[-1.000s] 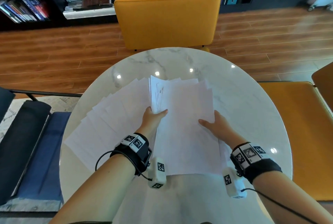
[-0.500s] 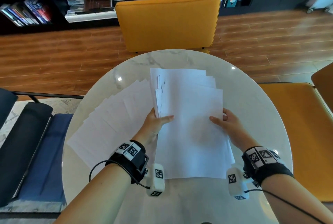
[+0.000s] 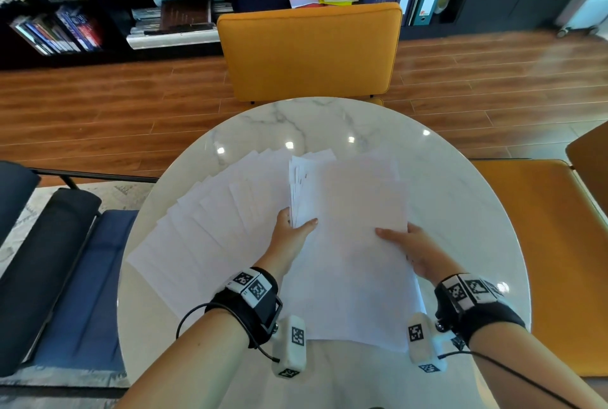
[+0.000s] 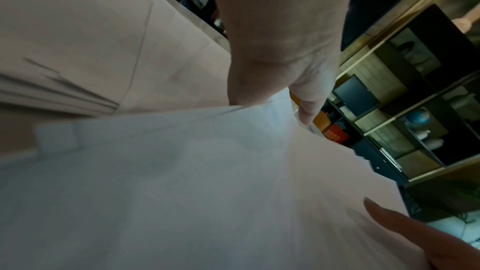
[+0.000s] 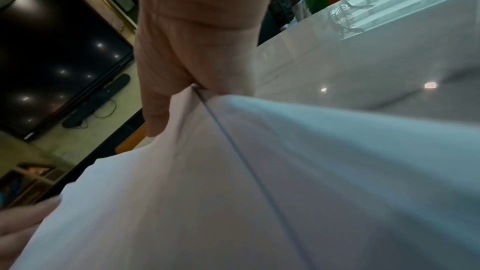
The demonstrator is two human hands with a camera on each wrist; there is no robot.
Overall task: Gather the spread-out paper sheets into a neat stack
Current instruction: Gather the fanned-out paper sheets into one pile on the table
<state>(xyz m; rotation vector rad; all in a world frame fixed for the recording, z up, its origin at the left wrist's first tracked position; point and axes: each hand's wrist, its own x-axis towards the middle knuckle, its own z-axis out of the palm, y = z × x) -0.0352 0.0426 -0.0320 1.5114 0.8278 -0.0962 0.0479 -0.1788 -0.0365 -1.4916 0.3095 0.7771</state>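
Note:
A bundle of white paper sheets (image 3: pixel 355 244) lies loosely aligned in the middle of the round marble table (image 3: pixel 460 211). My left hand (image 3: pixel 301 226) pinches its left edge, thumb on top, where the sheet edges fan apart. My right hand (image 3: pixel 394 234) grips the right edge, thumb on top and fingers under. Several more sheets (image 3: pixel 210 227) stay fanned out on the table to the left, partly beneath the bundle. The left wrist view shows my left hand (image 4: pixel 298 100) on the paper (image 4: pixel 182 182). In the right wrist view my right hand (image 5: pixel 166 110) grips the paper's (image 5: pixel 285 192) edge.
A yellow chair (image 3: pixel 309 53) stands at the table's far side, and a yellow seat (image 3: pixel 543 244) at its right. A dark blue bench (image 3: pixel 82 277) runs along the left. Bare marble shows beyond and to the right of the papers.
My right hand went from lying flat on the sheets to gripping the bundle's right edge. The sheets on the right have drawn together into one bundle between both hands.

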